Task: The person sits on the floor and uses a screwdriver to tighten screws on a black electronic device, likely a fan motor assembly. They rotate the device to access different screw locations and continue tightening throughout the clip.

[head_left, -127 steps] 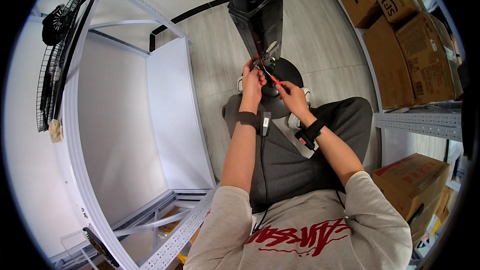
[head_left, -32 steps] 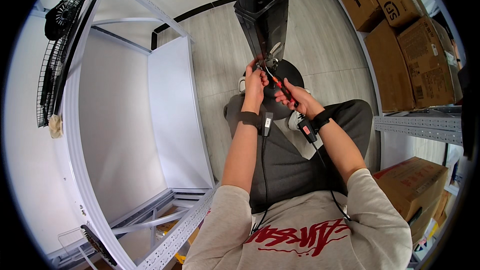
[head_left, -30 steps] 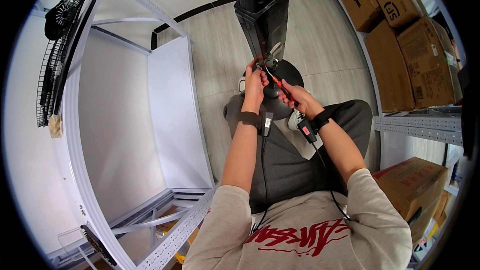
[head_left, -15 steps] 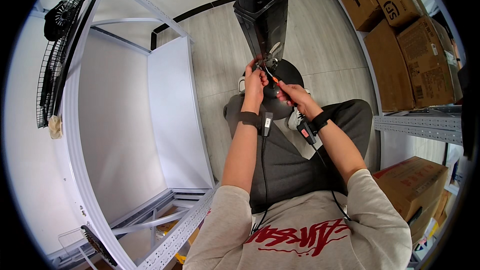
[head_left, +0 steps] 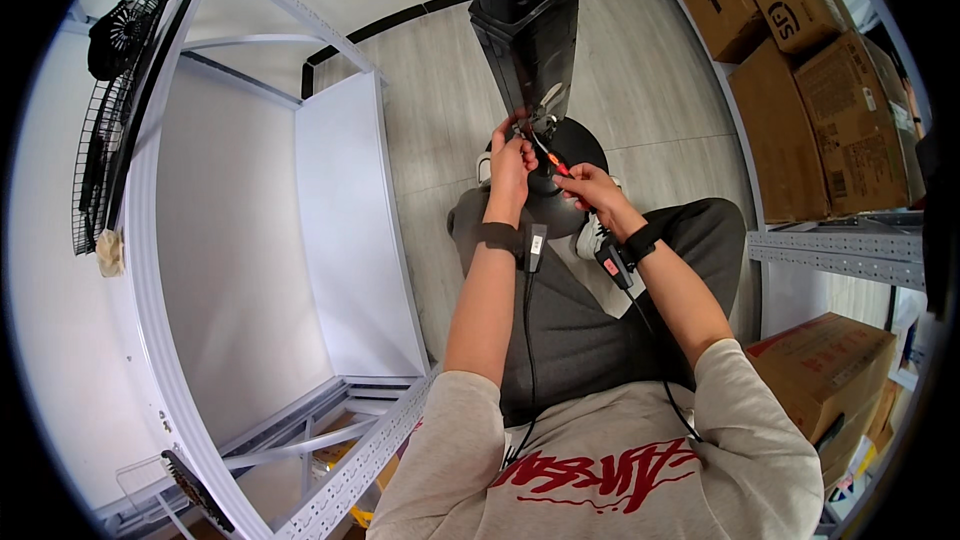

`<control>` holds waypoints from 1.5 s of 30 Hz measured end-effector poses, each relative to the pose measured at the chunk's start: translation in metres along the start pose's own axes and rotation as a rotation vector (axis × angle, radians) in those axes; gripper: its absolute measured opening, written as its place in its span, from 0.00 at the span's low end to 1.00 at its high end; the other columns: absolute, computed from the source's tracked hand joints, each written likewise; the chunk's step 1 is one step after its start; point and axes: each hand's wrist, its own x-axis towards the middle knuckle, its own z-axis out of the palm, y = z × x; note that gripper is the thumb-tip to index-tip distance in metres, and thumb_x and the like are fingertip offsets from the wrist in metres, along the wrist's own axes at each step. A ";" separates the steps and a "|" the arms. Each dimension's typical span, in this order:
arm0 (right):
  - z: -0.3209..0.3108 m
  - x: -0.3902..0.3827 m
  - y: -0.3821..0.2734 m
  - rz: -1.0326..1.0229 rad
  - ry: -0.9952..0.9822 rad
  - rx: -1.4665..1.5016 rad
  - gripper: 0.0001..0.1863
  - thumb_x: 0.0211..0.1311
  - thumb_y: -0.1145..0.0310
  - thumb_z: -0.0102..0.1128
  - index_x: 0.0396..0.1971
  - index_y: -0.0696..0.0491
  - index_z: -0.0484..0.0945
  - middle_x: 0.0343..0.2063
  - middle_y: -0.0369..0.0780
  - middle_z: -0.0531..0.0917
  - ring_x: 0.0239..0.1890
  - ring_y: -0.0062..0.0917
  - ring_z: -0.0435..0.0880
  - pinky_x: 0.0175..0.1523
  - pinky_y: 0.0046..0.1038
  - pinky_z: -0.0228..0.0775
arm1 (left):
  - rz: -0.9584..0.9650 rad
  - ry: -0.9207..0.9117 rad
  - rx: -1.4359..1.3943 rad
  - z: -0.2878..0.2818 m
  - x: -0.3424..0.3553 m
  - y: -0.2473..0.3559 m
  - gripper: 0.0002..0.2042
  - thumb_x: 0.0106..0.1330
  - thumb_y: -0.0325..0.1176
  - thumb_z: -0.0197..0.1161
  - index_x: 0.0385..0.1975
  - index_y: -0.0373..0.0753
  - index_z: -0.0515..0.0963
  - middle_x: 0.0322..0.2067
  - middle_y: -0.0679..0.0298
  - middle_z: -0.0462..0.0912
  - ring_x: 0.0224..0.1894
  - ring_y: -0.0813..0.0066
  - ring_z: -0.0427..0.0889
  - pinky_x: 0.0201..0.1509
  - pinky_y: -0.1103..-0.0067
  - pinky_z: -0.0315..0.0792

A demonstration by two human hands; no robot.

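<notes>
A tall black tower-shaped appliance (head_left: 523, 50) stands in front of me, its lower end open with wires and small parts (head_left: 545, 122) showing. Below it is a round black base (head_left: 580, 145) on the floor. My left hand (head_left: 510, 168) is closed at the lower left edge of the tower, fingertips pinched by the wiring; what they hold is too small to make out. In my right hand (head_left: 592, 190) is a screwdriver (head_left: 559, 162) with a red and orange handle, gripped between thumb and fingers. Its thin shaft points up and left toward the wiring by my left fingertips.
My bent legs (head_left: 700, 240) flank the base. A white metal shelf (head_left: 345, 230) rises on the left, with black wire grilles (head_left: 100, 140) hanging at its outer side. Cardboard boxes (head_left: 780, 130) fill a rack on the right, and another carton (head_left: 825, 370) sits lower. Cables run from both wristbands.
My right hand has shifted its grip slightly on the screwdriver, so more of the red handle shows. My left hand and the tower have stayed almost still.
</notes>
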 end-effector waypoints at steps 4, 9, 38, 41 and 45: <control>-0.002 0.001 -0.001 0.078 -0.100 0.110 0.20 0.65 0.48 0.59 0.34 0.51 0.77 0.28 0.31 0.82 0.27 0.12 0.79 0.26 0.13 0.65 | 0.002 0.016 0.000 0.000 -0.001 -0.001 0.21 0.68 0.23 0.43 0.60 0.44 0.64 0.25 0.68 0.69 0.24 0.82 0.65 0.26 0.83 0.60; -0.005 0.000 -0.006 0.126 -0.192 0.131 0.20 0.65 0.48 0.59 0.35 0.51 0.77 0.28 0.31 0.82 0.28 0.11 0.79 0.28 0.14 0.66 | 0.004 0.021 0.013 0.001 -0.002 0.000 0.20 0.69 0.24 0.43 0.60 0.44 0.64 0.24 0.71 0.68 0.23 0.85 0.63 0.24 0.85 0.58; -0.007 -0.019 0.002 -0.094 0.002 0.014 0.13 0.59 0.60 0.67 0.31 0.50 0.74 0.20 0.29 0.78 0.20 0.10 0.74 0.21 0.15 0.60 | -0.032 0.049 0.060 -0.009 0.002 -0.009 0.24 0.67 0.23 0.45 0.64 0.43 0.61 0.25 0.67 0.69 0.24 0.80 0.66 0.25 0.81 0.63; -0.005 -0.012 0.000 -0.103 -0.002 0.007 0.13 0.60 0.59 0.67 0.32 0.50 0.74 0.21 0.30 0.79 0.20 0.10 0.75 0.21 0.14 0.61 | -0.036 0.035 0.076 -0.009 0.000 -0.007 0.24 0.67 0.24 0.45 0.64 0.45 0.61 0.24 0.68 0.69 0.24 0.80 0.67 0.26 0.81 0.63; 0.000 -0.010 -0.006 -0.106 -0.010 0.021 0.13 0.61 0.57 0.65 0.32 0.51 0.75 0.21 0.31 0.80 0.20 0.11 0.75 0.21 0.14 0.63 | -0.034 -0.003 0.071 -0.011 -0.001 -0.007 0.25 0.67 0.24 0.46 0.65 0.47 0.61 0.24 0.68 0.70 0.24 0.80 0.67 0.26 0.82 0.63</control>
